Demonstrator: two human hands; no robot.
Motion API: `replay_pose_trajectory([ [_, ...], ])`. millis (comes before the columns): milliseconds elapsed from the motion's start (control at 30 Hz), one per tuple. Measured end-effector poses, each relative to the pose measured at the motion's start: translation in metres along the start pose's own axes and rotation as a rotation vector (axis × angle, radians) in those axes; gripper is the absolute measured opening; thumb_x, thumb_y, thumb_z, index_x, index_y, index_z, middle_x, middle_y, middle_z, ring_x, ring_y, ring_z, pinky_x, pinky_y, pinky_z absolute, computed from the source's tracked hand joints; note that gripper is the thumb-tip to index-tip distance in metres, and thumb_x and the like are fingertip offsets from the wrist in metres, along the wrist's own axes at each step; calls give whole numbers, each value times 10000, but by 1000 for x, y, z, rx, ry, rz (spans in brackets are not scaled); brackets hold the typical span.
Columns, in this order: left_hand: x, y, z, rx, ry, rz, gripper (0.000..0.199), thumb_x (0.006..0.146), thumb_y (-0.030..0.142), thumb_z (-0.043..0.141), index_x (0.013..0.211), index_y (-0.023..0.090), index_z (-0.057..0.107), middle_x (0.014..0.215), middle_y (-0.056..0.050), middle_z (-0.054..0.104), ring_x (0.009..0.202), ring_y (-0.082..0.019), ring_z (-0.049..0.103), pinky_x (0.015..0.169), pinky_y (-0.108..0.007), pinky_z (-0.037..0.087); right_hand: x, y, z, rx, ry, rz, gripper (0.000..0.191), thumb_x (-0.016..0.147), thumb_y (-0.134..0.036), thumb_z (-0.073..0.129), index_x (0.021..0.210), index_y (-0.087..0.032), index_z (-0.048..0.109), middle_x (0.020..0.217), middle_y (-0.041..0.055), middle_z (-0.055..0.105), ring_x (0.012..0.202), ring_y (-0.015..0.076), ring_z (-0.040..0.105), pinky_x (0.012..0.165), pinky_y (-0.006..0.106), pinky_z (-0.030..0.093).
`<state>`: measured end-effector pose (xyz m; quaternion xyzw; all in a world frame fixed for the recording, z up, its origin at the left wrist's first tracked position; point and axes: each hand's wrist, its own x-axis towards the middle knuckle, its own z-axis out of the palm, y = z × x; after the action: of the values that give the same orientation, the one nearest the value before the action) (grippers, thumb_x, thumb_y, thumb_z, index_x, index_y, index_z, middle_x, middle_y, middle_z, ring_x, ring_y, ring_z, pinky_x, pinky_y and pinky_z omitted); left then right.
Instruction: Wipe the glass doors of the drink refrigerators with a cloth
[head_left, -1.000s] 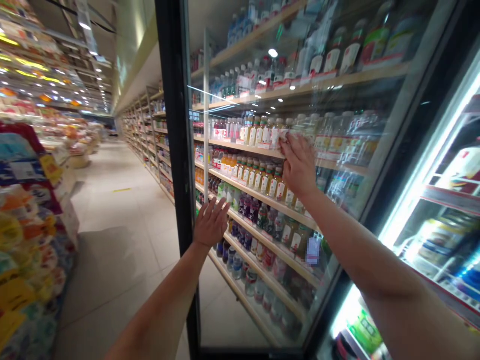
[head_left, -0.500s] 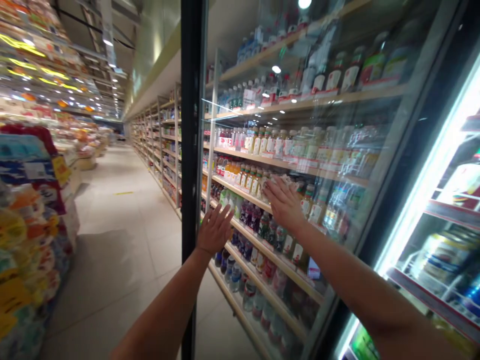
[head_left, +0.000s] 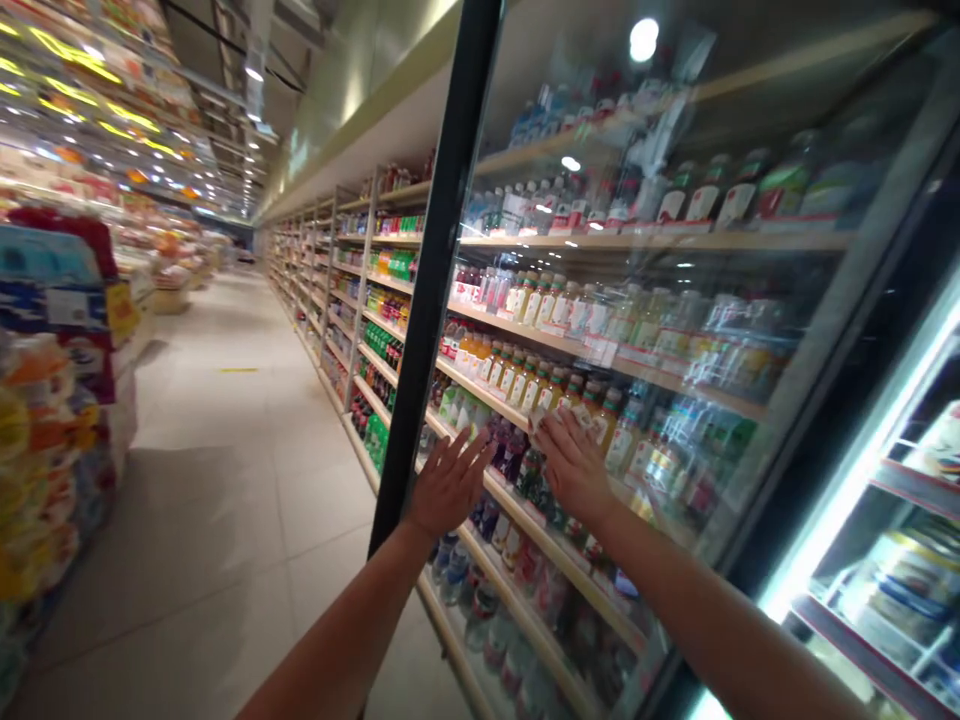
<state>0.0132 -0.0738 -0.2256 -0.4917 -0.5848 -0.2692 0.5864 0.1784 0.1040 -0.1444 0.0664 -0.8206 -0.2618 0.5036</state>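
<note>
A glass door [head_left: 720, 240] with a black frame stands open in front of me, with shelves of bottles showing through it. My left hand [head_left: 450, 484] lies against the glass beside the frame's left bar, fingers spread, holding nothing. To its right, my right hand [head_left: 574, 465] presses a crumpled pale cloth [head_left: 585, 420] on the glass. Part of the cloth is hidden under the fingers.
Beyond the door's black frame bar [head_left: 439, 270], long drink shelves [head_left: 382, 285] run down the right of the aisle floor [head_left: 225, 480]. Stacked packaged goods [head_left: 45, 400] stand at the left. A lit cooler [head_left: 885, 560] is at the lower right.
My right hand has moved down the glass with the cloth, closer to my left hand. The view has shifted, so the door frame tilts and more of the far shelves shows.
</note>
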Motion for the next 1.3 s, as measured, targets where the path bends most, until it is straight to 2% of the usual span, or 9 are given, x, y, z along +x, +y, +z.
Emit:
replay_pose_trajectory([
  [167, 32, 4, -16, -143, 81, -148, 532, 960, 152, 500, 1484, 238, 487, 1425, -85, 607, 1408, -257, 481, 1183, -458, 364, 6, -6, -1, -40, -24, -50, 486, 930, -147, 468, 1377, -263, 619, 1430, 94, 623, 1421, 284, 502, 1134, 522, 457],
  [400, 167, -43, -39, 12, 79, -76, 508, 1010, 218, 399, 1515, 179, 449, 1607, -68, 397, 1518, -252, 310, 1245, -465, 260, 9, -9, -7, -21, 18, -62, 411, 936, -125, 501, 1304, -210, 660, 1398, 113, 648, 1446, 293, 468, 1206, 525, 351],
  [500, 200, -53, -42, 75, 32, -52, 577, 1026, 246, 401, 1582, 123, 313, 1659, -98, 283, 1556, -277, 192, 1271, -490, 180, 6, -14, -9, -44, 72, -75, 378, 925, -103, 505, 1253, -184, 677, 1366, 111, 673, 1479, 276, 421, 1237, 485, 302],
  [633, 204, -48, -47, 127, -26, -74, 619, 1048, 295, 380, 1613, 105, 214, 1683, -113, 195, 1572, -286, 85, 1287, -497, 110, 9, -11, -17, -10, 64, -107, 377, 931, -117, 515, 1269, -196, 662, 1362, 92, 678, 1491, 253, 401, 1263, 479, 238],
  [733, 199, -43, -53, 160, -28, -78, 612, 1060, 337, 362, 1610, 105, 226, 1684, -104, 191, 1573, -285, 75, 1292, -489, 104, 32, 11, -33, 12, 37, -145, 441, 935, -129, 530, 1354, -235, 618, 1421, 76, 637, 1490, 258, 403, 1255, 492, 261],
  [900, 199, -38, -64, 185, -34, -75, 610, 1064, 356, 362, 1606, 103, 245, 1681, -107, 199, 1569, -289, 114, 1294, -494, 114, 95, 74, -63, -8, 287, 203, 589, 939, -130, 446, 1513, -252, 486, 1562, 88, 484, 1521, 318, 333, 1221, 599, 312],
  [1000, 200, -35, -71, 201, -40, -71, 607, 1061, 356, 376, 1598, 93, 273, 1677, -104, 218, 1560, -306, 158, 1291, -491, 131, 113, 90, -72, -21, 398, 318, 594, 918, -128, 409, 1498, -198, 513, 1563, 115, 475, 1517, 343, 333, 1212, 615, 321],
  [1167, 199, -31, -80, 219, -43, -64, 616, 1056, 361, 397, 1594, 84, 282, 1675, -104, 225, 1557, -304, 179, 1285, -486, 162, 107, 90, -81, -121, 306, 234, 563, 921, -176, 440, 1476, -200, 536, 1523, 128, 524, 1485, 338, 395, 1209, 604, 315],
  [1300, 198, -29, -85, 215, -51, -68, 615, 1058, 354, 384, 1601, 91, 267, 1681, -94, 209, 1559, -299, 170, 1286, -492, 164, 117, 125, -89, -156, 389, 225, 563, 880, -206, 447, 1425, -181, 587, 1466, 138, 578, 1437, 321, 470, 1194, 568, 356],
])
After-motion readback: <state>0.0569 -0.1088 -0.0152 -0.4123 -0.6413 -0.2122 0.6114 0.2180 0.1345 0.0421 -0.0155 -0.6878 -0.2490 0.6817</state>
